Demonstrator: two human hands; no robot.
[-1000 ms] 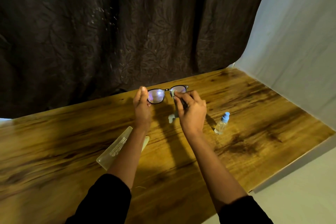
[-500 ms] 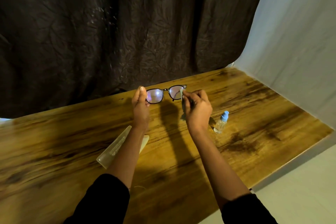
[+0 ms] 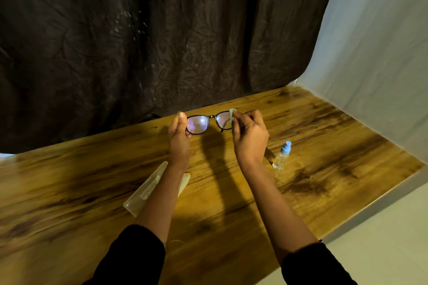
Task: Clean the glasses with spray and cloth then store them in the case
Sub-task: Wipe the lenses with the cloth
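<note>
Dark-framed glasses (image 3: pixel 199 124) are held up over the wooden table (image 3: pixel 324 146), lenses facing me. My left hand (image 3: pixel 179 136) grips their left end. My right hand (image 3: pixel 250 136) pinches a small pale green cloth (image 3: pixel 232 115) against the right lens, which it partly covers. A small clear spray bottle (image 3: pixel 281 157) with a blue cap stands on the table just right of my right wrist. The translucent glasses case (image 3: pixel 148 190) lies on the table under my left forearm, partly hidden by it.
A dark patterned curtain (image 3: pixel 139 41) hangs behind the table. A white sheet (image 3: pixel 382 53) covers the right side. The table's right edge (image 3: pixel 370 210) runs diagonally, with pale floor beyond it.
Both hands have lifted the glasses slightly. My right hand has slid the cloth from the middle of the right lens toward its outer edge.
</note>
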